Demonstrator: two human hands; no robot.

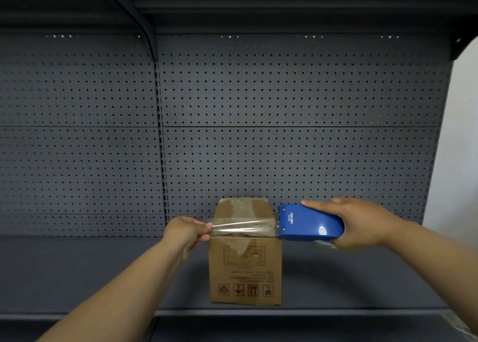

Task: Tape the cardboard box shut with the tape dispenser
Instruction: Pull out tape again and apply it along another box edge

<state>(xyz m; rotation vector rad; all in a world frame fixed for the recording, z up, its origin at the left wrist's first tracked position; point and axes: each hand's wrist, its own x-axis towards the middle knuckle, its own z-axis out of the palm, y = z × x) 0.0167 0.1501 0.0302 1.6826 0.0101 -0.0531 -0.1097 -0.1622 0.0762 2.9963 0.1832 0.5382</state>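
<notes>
A small brown cardboard box [244, 271] stands on a dark grey shelf [349, 284], its top flaps down and carrying old tape. My right hand [362, 222] grips a blue tape dispenser [309, 224] just right of the box's top edge. A strip of clear tape [241, 226] stretches from the dispenser leftward across the box top. My left hand [190, 229] pinches the strip's free end at the box's left top edge.
A dark grey pegboard back panel [284, 134] rises right behind the box. An upper shelf [284, 7] overhangs at the top. The shelf's front lip [284, 312] runs below the box. A white wall [463, 134] shows at the right.
</notes>
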